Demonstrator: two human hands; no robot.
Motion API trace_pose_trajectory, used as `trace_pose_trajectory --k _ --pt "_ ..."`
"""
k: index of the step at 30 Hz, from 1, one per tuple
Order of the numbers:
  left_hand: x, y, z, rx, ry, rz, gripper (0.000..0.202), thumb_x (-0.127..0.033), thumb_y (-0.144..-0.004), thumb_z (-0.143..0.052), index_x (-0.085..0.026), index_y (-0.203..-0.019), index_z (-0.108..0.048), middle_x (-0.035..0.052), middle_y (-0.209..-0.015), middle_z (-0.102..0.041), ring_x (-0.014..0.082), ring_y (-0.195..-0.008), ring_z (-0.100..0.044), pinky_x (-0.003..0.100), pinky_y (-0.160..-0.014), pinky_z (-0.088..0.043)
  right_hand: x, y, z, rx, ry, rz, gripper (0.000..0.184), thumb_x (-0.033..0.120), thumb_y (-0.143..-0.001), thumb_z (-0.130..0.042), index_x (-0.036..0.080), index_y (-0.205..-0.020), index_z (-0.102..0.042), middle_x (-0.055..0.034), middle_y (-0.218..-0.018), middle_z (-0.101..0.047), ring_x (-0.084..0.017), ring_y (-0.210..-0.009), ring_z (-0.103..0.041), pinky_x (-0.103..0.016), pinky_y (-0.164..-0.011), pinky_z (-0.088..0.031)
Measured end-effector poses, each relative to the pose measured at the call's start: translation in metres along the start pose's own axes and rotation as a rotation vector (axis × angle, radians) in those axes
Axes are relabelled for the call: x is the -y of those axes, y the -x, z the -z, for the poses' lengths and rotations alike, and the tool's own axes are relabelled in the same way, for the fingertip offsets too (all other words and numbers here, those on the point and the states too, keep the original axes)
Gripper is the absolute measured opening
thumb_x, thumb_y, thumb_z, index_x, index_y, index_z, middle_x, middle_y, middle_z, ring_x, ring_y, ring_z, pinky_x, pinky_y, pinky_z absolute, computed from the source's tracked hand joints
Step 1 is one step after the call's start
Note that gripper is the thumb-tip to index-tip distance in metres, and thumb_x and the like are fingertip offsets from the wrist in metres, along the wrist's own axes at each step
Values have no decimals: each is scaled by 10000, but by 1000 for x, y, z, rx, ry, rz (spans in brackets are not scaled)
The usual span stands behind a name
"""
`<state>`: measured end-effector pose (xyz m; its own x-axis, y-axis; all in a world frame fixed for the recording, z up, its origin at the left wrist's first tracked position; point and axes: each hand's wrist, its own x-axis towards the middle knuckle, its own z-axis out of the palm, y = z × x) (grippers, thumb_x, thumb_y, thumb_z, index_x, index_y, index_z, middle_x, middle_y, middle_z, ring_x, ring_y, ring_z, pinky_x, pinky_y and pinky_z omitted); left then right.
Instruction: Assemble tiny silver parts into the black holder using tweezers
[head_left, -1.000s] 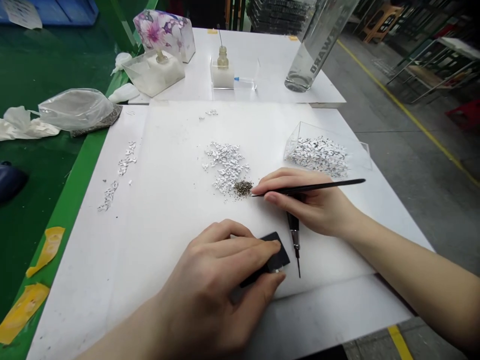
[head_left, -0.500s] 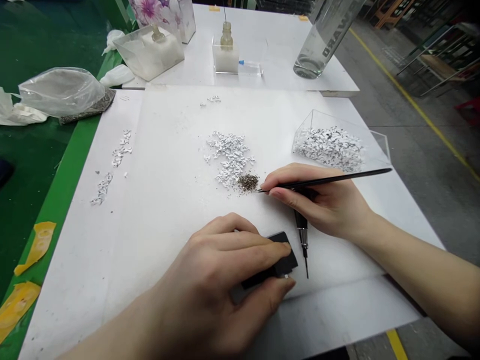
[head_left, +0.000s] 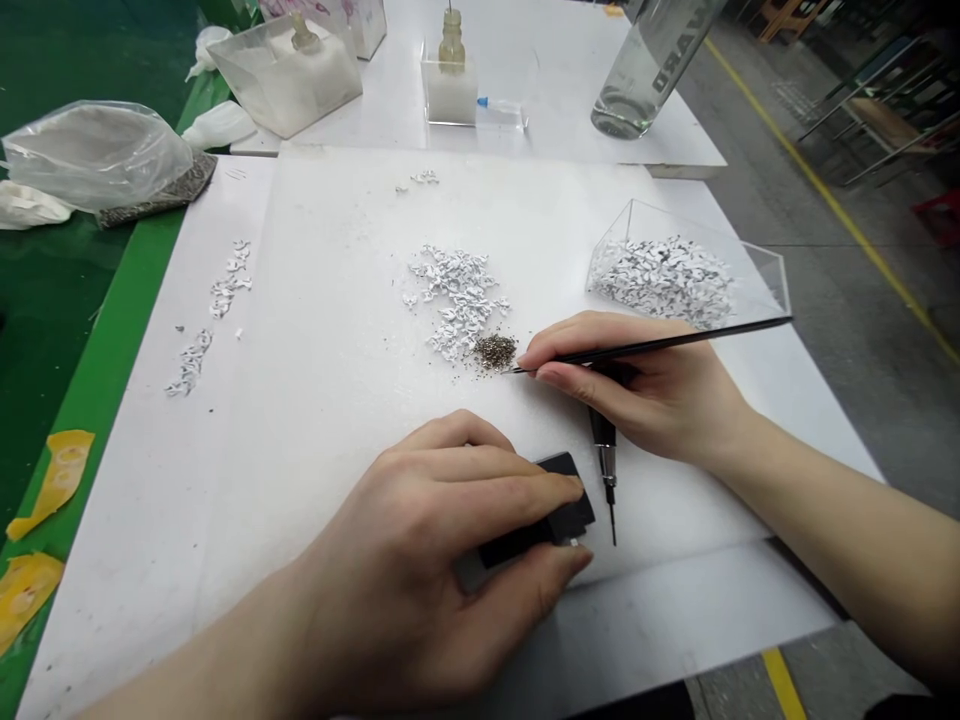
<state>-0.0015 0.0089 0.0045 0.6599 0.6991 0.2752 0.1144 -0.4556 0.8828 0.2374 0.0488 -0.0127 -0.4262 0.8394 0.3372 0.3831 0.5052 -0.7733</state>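
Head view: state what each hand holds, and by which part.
The right hand pinches a black pick along its shaft, between thumb and fingers. The left hand grips a black block by its sides, between fingers and thumb.

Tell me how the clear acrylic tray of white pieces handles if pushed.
The clear acrylic tray probably slides easily on the smooth white sheet. Its thin walls look brittle, and the loose white pieces inside could spill out.

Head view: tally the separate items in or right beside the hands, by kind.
Thin black pick, in the right hand: 1
Black-handled needle tool, under the right hand: 1
Black block, in the left hand: 1
Clear acrylic tray, beyond the right hand: 1
Total: 4
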Motion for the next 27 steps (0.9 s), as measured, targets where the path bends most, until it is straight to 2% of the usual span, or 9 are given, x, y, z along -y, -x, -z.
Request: trace_pose_trajectory --k 20,27 --pt "0 -1 -1 3 2 -7 171 -123 -931 -747 -78 -1091 -787 36 -956 -825 143 -863 -743 288 -888 -582 0 0 1 4 -41 -18 156 138 -978 -735 245 -1063 -810 -25 -1041 -826 -193 -985 -768 -312 -892 -639" --pt "-2 -1 -1 -1 0 -10 152 -129 -933 -738 -122 -1082 -770 32 -964 -834 161 -861 -756 313 -880 -598 1 -1 0 7 -26 -28 176 147 -980 -726 272 -1068 -812 -20 -1046 -826 -208 -984 -770 -345 -901 -649"
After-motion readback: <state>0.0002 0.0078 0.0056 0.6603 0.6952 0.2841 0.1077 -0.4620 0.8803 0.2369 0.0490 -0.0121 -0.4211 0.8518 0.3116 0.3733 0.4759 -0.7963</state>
